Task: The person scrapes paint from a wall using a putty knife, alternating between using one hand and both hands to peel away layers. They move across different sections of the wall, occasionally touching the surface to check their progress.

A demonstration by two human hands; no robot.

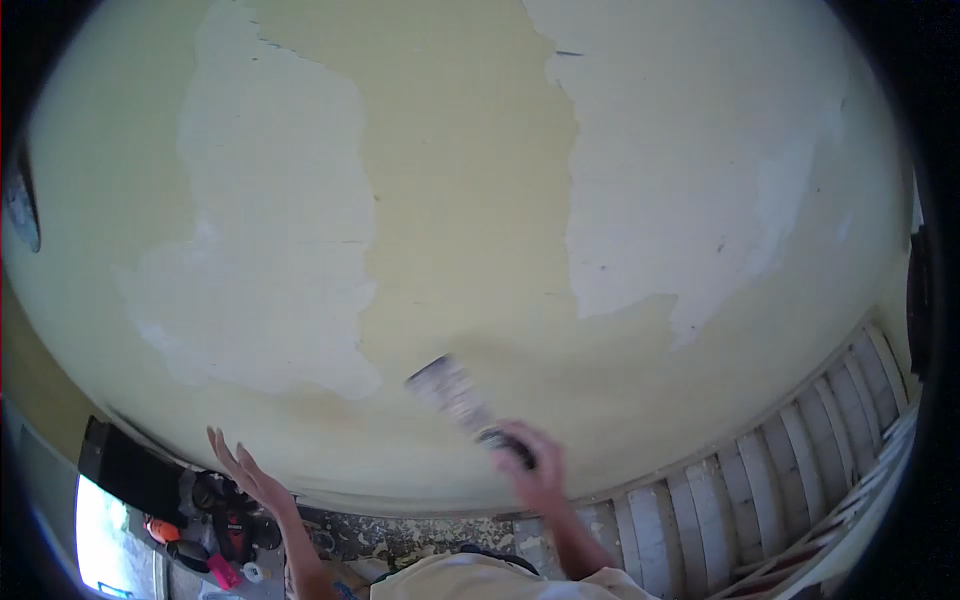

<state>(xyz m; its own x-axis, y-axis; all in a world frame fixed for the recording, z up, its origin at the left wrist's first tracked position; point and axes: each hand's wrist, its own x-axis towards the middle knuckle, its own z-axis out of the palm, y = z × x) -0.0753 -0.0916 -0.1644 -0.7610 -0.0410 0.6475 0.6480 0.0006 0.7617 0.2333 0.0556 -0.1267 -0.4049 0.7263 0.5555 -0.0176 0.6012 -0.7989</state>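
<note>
Right hand [535, 472] grips a scraper [455, 395], fingers curled around its handle; the blade lies against the wall [470, 200] above them. Left hand [245, 470] hangs free, fingers spread, above tools [215, 535].

We see bare wall [470, 180] from 9 through 3 o'clock, nothing standing in it. At 4 o'clock white railing slats [800, 440] close in; at 7 o'clock floor clutter [215, 520] blocks passage.
</note>
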